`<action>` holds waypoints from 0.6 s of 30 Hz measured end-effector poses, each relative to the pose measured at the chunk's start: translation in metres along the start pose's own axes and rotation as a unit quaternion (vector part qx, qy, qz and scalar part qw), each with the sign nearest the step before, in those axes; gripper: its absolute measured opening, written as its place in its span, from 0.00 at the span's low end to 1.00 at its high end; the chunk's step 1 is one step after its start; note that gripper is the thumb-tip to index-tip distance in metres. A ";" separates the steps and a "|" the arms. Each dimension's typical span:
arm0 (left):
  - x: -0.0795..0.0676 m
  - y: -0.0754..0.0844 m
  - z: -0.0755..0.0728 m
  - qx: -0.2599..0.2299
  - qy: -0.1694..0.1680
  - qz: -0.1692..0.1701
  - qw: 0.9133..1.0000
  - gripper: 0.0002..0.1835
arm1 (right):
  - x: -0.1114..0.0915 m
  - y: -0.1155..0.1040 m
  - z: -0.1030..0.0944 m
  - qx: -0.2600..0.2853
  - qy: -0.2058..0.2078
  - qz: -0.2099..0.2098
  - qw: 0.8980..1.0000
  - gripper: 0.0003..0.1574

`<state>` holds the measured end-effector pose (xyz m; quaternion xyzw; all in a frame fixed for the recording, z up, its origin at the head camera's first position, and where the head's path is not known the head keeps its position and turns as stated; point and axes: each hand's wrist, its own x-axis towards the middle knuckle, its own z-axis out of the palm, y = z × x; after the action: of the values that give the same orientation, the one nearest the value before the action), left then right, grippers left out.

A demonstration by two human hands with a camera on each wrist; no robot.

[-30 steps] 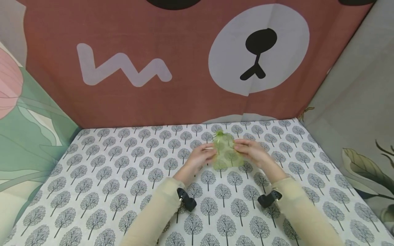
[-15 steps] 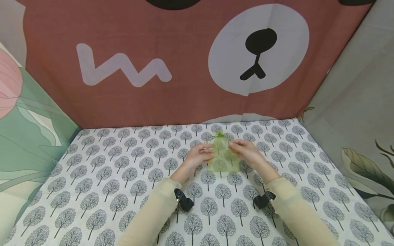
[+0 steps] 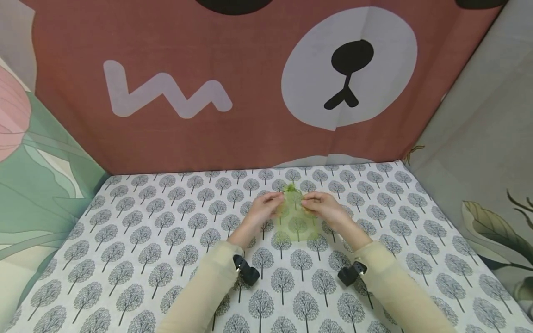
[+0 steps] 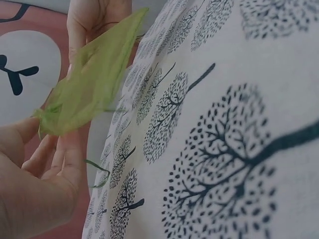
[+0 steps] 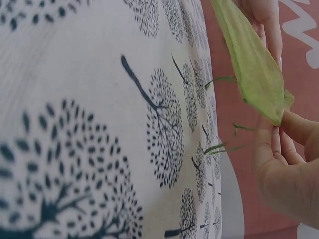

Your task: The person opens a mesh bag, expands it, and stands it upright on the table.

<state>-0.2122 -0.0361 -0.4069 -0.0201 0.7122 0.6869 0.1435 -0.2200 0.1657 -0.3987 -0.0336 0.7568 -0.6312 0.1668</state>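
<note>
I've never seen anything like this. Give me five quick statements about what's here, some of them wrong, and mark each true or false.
1. The green pouch is see-through. True.
2. Only one of the hands touches the pouch. False: the left hand and the right hand both pinch it.
3. The tablecloth is printed with trees. True.
4. The sleeves are black. False: the sleeves are pale yellow.
5. There are two black wrist devices. True.

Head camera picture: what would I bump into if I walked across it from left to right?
Pink flower print → pale zigzag print → left hand → see-through green pouch → right hand → leaf print.
</note>
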 end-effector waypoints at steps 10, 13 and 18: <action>-0.002 -0.001 -0.002 0.026 0.017 0.017 0.999 0.18 | 0.000 -0.004 0.007 -0.040 -0.004 0.011 0.999 0.25; -0.003 -0.001 -0.001 0.043 0.016 0.032 0.998 0.16 | 0.001 -0.006 0.008 -0.047 0.002 0.010 0.999 0.27; -0.004 0.001 -0.001 0.060 0.018 0.042 0.997 0.15 | 0.001 -0.008 0.011 -0.035 0.010 0.014 0.999 0.24</action>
<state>-0.2090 -0.0377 -0.4053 0.0060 0.7549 0.6478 0.1026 -0.2194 0.1536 -0.3929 -0.0226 0.7807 -0.6020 0.1662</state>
